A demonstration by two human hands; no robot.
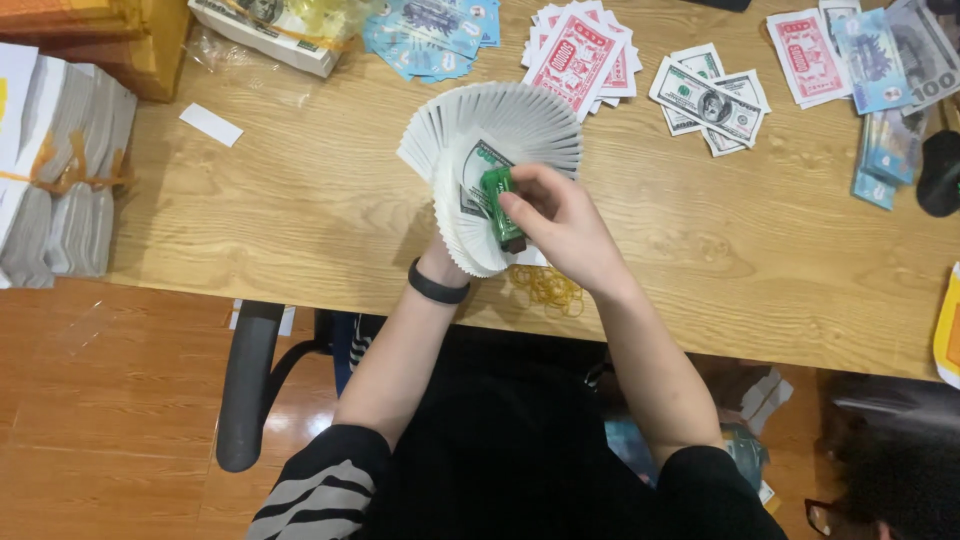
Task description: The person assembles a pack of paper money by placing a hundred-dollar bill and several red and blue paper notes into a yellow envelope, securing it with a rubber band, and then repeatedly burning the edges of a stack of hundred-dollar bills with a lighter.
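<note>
Broadly, the wooden worktop (300, 210) fills the upper view, its near edge running just past the person's wrists. At its left edge stand tall banded stacks of grey paper (65, 170). Along the far side lie a wrapped bundle of notes (265, 25), loose blue notes (430, 35), red-and-white notes (580, 55), a few grey-green notes (710, 100) and a mixed pile (870, 60) at the right. Bare wood lies open left of centre and to the right of the hands. At centre, the fan of paper notes (500, 130) spreads in a wide arc; the left hand (450, 255) sits under it, fingers hidden, so their grip cannot be told. The right hand (560, 225) has fingers closed round a small green stapler-like tool (500, 205) pressed on the fan. Yellow rubber bands (545, 288) lie just beside the wrists, near the edge.
</note>
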